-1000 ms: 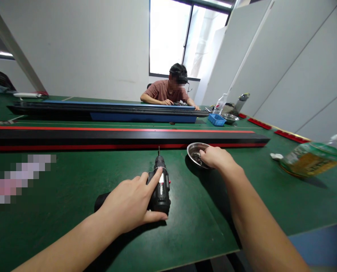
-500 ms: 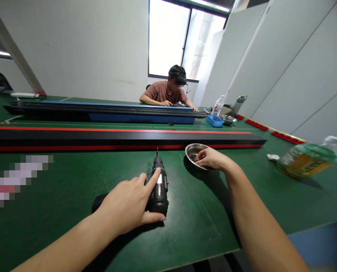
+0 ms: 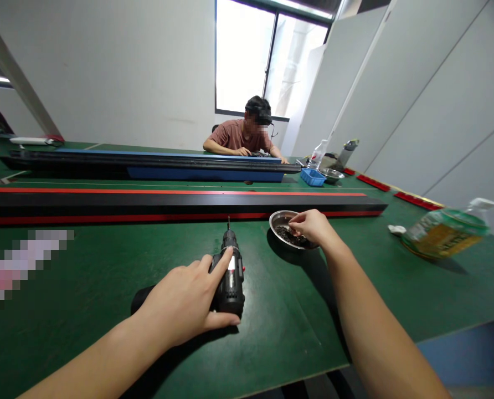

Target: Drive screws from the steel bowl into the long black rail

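My left hand (image 3: 184,296) is wrapped round a black cordless drill (image 3: 231,277) lying on its side on the green table. Its thin bit points away from me, towards a long black bar with red edges (image 3: 168,204). At a metal bowl (image 3: 273,230) to the right of the drill, my right hand (image 3: 313,226) has its fingertips pinched just above many small dark pieces (image 3: 291,235), which look like screws. Whatever the pinch holds is too small to make out.
Across the green table (image 3: 272,321), a person (image 3: 234,138) sits behind long black strips (image 3: 85,163). Near them stand a blue basket (image 3: 312,177), another metal bowl (image 3: 332,175) and bottles. A large plastic jug with a yellow label (image 3: 444,235) lies at the right.
My right hand has lifted slightly from the bowl's contents, with its fingers pinched, so more of the small pieces show. My left hand stays on the drill.
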Action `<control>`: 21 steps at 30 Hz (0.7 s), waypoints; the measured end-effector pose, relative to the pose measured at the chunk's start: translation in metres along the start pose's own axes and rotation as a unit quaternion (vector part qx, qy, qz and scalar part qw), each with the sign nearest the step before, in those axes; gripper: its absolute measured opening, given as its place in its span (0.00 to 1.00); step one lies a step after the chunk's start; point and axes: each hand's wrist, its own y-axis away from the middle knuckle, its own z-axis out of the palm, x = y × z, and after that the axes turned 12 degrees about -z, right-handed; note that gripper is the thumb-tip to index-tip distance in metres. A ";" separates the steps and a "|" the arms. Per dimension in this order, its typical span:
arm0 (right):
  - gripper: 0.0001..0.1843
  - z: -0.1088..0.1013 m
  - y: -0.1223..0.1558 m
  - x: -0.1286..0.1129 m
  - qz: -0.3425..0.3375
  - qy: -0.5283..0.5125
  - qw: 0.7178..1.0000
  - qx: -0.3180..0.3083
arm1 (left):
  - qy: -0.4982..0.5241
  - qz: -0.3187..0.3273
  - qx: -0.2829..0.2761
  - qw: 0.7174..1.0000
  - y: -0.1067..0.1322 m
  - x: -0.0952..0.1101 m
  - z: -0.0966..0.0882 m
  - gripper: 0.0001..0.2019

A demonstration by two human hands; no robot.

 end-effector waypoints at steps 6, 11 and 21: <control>0.08 0.001 0.002 -0.003 -0.022 0.041 0.999 0.012 | -0.005 0.004 0.005 1.000 0.001 0.000 0.000 0.53; 0.10 0.001 0.002 -0.004 -0.029 0.024 0.999 0.020 | -0.008 0.003 0.002 1.000 0.001 0.000 0.000 0.53; 0.10 0.004 -0.002 0.001 -0.026 0.029 0.999 0.007 | -0.008 0.008 0.011 1.000 0.001 0.000 0.001 0.53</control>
